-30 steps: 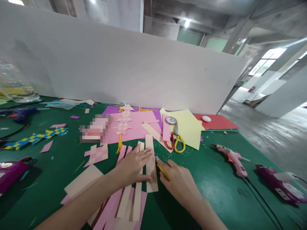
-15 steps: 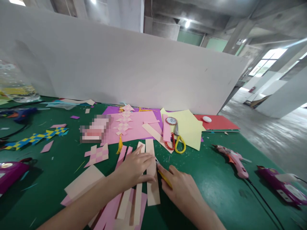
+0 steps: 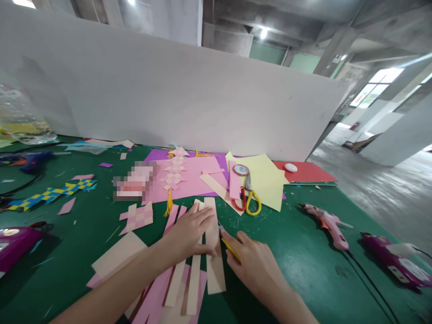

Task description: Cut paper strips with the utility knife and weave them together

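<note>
My left hand (image 3: 191,231) lies with its fingers spread over the cream paper strips, fingertips on the upper part of the wide cream strip (image 3: 215,270). To its right, my right hand (image 3: 251,258) grips a yellow cutter (image 3: 231,249), whose blade tip is beside that strip's right edge. Narrow cream strips (image 3: 193,285) and pink strips (image 3: 160,290) run under and below my left hand. A pink and cream woven piece (image 3: 137,217) lies to the left. Red and yellow handled scissors (image 3: 253,203) rest on paper above my right hand.
A pink glue gun (image 3: 332,227) and a purple device (image 3: 393,260) are at the right; another purple device (image 3: 16,243) sits at the left. A white partition (image 3: 175,94) stands behind the green table (image 3: 303,279). A woven tasselled piece (image 3: 174,173) lies on pink paper.
My left hand's fingers have shifted slightly left and up on the strips. The wide cream strip has slid slightly toward me. My right hand, with the cutter, has barely moved.
</note>
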Demonstrator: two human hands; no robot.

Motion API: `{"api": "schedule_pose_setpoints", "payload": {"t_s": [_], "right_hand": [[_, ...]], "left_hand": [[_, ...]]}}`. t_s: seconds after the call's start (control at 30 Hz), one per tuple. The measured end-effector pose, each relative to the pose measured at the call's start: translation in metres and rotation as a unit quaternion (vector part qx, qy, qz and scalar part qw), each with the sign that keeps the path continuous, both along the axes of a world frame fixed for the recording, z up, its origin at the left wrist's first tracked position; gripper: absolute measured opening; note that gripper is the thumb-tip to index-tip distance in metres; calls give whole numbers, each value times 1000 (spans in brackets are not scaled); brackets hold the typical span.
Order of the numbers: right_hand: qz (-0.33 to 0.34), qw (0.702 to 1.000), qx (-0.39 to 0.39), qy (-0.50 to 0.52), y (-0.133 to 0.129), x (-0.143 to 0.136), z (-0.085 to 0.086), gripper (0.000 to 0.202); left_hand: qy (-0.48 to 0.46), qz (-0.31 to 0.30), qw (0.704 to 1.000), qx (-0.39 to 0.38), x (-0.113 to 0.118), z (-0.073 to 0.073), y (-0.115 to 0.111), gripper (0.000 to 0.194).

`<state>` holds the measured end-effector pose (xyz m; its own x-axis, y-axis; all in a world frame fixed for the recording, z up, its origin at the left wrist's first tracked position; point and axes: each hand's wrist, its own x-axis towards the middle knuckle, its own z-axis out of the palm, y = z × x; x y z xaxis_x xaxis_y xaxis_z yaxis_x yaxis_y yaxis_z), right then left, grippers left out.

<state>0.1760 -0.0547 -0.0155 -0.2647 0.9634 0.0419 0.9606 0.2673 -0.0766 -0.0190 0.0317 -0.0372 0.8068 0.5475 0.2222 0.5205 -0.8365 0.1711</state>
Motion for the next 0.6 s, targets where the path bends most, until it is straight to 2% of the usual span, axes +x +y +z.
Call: {"api": "schedule_pose_setpoints", "payload": {"t_s": [0.3, 0.6], "right_hand": [[-5, 1000, -2, -3, 16, -2, 6, 45], [-4, 1000, -11, -24, 33, -1, 9, 44]], "left_hand": [[3, 1, 1000, 4, 1, 0, 0, 87], [10, 1, 1000, -16, 2, 9, -2, 87]]}}
